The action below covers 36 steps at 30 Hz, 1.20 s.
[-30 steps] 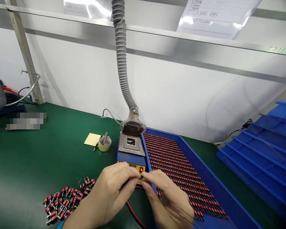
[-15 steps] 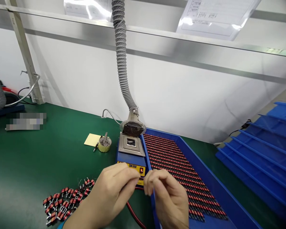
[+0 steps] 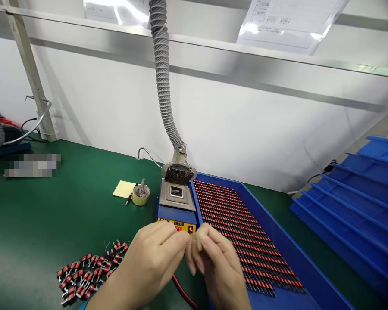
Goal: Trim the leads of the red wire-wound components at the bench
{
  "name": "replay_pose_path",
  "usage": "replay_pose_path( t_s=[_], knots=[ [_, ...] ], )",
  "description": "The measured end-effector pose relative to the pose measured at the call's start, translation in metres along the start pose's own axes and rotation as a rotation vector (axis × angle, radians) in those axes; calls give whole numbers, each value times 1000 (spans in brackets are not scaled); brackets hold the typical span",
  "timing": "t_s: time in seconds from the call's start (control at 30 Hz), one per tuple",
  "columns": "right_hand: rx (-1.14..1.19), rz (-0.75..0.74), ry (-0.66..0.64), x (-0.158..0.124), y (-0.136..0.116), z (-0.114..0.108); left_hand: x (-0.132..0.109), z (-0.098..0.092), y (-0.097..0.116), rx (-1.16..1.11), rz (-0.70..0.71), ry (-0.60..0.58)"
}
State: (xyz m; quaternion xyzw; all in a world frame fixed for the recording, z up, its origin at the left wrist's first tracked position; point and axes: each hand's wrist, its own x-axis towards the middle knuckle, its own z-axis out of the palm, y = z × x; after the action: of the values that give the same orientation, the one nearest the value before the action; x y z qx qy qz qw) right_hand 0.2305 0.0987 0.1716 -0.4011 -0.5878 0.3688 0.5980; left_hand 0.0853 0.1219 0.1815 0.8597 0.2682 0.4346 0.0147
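Note:
My left hand (image 3: 155, 254) is closed in a pinch in front of the solder pot (image 3: 176, 211); whatever lies between its fingertips is too small to make out. Right beside it, my right hand (image 3: 218, 262) has its thumb and fingers curled together, their contents hidden. The fingertips of both hands nearly meet. Red-and-black coils (image 3: 84, 275) lie in a loose pile left of my left forearm. Many more coils (image 3: 236, 224) stand in close rows inside the blue tray (image 3: 278, 232) to the right.
A fume hose (image 3: 163, 77) hangs above the pot. Left of the pot are a round tin (image 3: 141, 195), a pen (image 3: 129, 198) and a yellow paper pad (image 3: 123, 188). Stacked blue trays (image 3: 349, 206) stand at the right. A red cable (image 3: 183, 292) runs below my hands.
My right hand has shifted slightly left and turned, its fingers now closer to my left fingertips. The whole view has moved a little.

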Motion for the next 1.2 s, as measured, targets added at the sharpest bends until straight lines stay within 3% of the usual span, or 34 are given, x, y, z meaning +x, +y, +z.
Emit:
replay_pose_path(
  t_s=[0.07,0.13,0.27,0.33,0.43,0.53,0.6,0.7,0.8,0.83,0.9,0.97,1.03,1.1,1.2],
  knots=[
    [9,-73,66,0,0,-2,1,-2,1,-136,-93,13],
    [-158,-221,137,-1,1,-5,3,-5,2,-279,-197,-2],
    [-440,-493,74,-2,3,-7,4,-6,2,-362,-254,-43],
    [-453,-428,78,-2,4,-5,3,-4,1,-264,-171,-37],
    [-253,-119,64,-2,5,-2,1,0,0,-59,-14,-19],
    [8,-7,-31,0,3,-1,0,0,1,-66,-15,13],
    [7,-90,-6,1,2,-3,0,-2,2,-190,-115,5],
    [-250,-332,104,2,1,-6,1,-4,2,-349,-243,-36],
    [-457,-596,103,3,1,-5,1,-3,0,-319,-194,-33],
    [-474,-603,92,3,1,-4,1,-2,0,-259,-148,-21],
    [-392,-435,74,2,1,0,1,-1,0,-119,-48,-8],
    [-134,-141,10,2,1,4,0,0,0,-34,13,-4],
    [154,51,-59,2,2,5,0,0,0,-58,11,6],
    [235,38,-64,2,1,3,1,-3,1,-175,-63,9],
    [-57,-195,17,1,2,-5,3,-7,2,-391,-220,-33]
  ],
)
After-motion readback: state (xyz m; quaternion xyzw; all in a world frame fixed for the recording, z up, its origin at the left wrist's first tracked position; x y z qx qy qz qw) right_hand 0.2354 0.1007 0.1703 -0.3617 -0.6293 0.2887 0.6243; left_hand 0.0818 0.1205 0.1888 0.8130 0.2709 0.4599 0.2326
